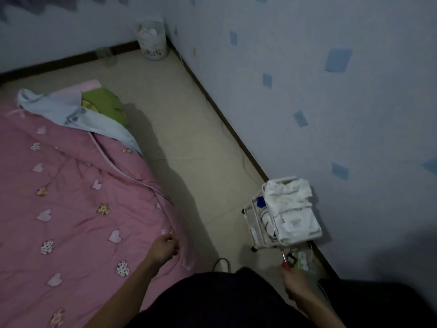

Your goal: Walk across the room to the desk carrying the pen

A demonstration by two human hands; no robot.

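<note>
The person stands at the edge of a bed, both bare forearms reaching down from a dark top. The left hand [165, 247] is down on the pink quilt [78, 209] right at its near edge, fingers curled and pinching the fabric close to the piped border. The quilt is spread over the bed and sewn with small heart patches, some pale pink, some patterned. Up at the head end a light blue cloth [71, 112] lies crumpled across the quilt, with a green pillow [104, 102] showing just behind it.

The right hand [294, 284] is lower and off to the side, over the floor, its fingers closed round the handle of a pair of red scissors [286, 260], whose blades point up towards a small white wire cart [260, 235]. The cart stands against the wall and carries a heap of white cloth and packets, with a cable hanging from its side. Just beside the scissors, on the floor by the skirting, lies a power strip [302, 259] with plugs in it.

In the far corner stands a white mesh bin [152, 41] with crumpled paper in it, on the pale tiled floor [189, 129]
</note>
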